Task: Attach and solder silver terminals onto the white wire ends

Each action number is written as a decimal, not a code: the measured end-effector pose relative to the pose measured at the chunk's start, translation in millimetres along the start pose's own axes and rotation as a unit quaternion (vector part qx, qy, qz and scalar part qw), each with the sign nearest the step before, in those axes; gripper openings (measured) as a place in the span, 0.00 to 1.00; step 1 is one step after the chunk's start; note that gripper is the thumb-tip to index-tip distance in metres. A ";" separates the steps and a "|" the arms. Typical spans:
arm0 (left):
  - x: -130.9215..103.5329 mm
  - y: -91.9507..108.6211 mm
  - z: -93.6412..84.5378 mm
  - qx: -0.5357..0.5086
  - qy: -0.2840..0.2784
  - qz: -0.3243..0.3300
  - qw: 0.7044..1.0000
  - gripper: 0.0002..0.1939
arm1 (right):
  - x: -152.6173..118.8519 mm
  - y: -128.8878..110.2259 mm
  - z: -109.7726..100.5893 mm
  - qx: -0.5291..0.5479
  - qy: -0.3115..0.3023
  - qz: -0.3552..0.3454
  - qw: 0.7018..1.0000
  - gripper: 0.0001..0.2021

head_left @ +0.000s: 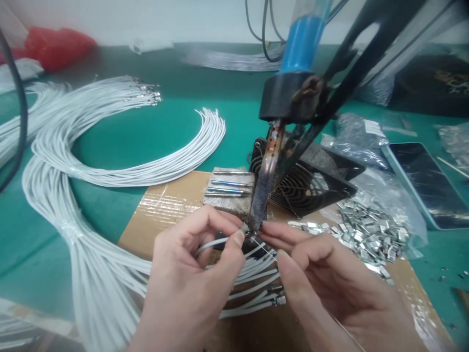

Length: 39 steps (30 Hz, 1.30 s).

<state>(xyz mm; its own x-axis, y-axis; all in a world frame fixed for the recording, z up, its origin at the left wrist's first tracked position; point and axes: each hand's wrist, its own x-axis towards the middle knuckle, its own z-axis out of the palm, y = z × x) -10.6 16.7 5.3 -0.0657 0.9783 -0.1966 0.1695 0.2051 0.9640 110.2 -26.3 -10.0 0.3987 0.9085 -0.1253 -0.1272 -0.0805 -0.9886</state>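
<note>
My left hand point(198, 274) pinches the end of a white cable point(214, 243) right under the tip of a soldering iron point(264, 188). The iron is clamped in a black stand point(293, 98) and points down, its blue handle above. Between the thumb and fingers of my right hand point(330, 278) runs a thin solder wire point(264, 248), its end close to the iron tip. What sits at the cable's end is mostly covered by my fingertips. Below my hands lie several white cables with metal connectors point(279, 299) on their ends.
Bundles of white cable point(146, 171) spread over the green table at left. Behind my hands are a grey block with metal rods point(229, 188) and a black fan point(300, 190). Loose metal connector shells point(370, 232) and a phone point(430, 181) lie at right. Cardboard point(161, 210) lies underneath.
</note>
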 end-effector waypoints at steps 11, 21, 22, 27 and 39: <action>-0.6 4.5 2.1 -0.019 0.011 -0.016 1.000 0.07 | 0.3 3.8 -0.6 0.022 -0.004 -0.009 1.000 0.09; -4.1 7.6 5.5 -0.036 0.039 -0.023 0.998 0.08 | -2.0 -1.0 0.6 0.003 0.004 -0.005 1.000 0.10; -4.2 6.4 4.6 -0.032 0.032 -0.020 0.999 0.08 | -1.9 -1.6 0.7 -0.002 0.006 -0.002 1.000 0.10; -2.1 0.0 1.2 -0.036 0.016 -0.008 0.999 0.08 | -0.8 -2.6 1.2 -0.015 0.021 -0.004 1.000 0.11; -2.4 2.4 3.4 -0.035 0.014 -0.007 0.999 0.08 | 2.7 2.2 -4.3 -0.015 -0.013 -0.040 0.999 0.09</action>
<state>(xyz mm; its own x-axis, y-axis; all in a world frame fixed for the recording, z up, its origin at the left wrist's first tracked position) -6.7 15.0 7.5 -0.0963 0.9737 -0.2067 0.0998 0.2161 0.9713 115.0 -25.8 -12.9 0.3829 0.9228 -0.0437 -0.0678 -0.0191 -0.9975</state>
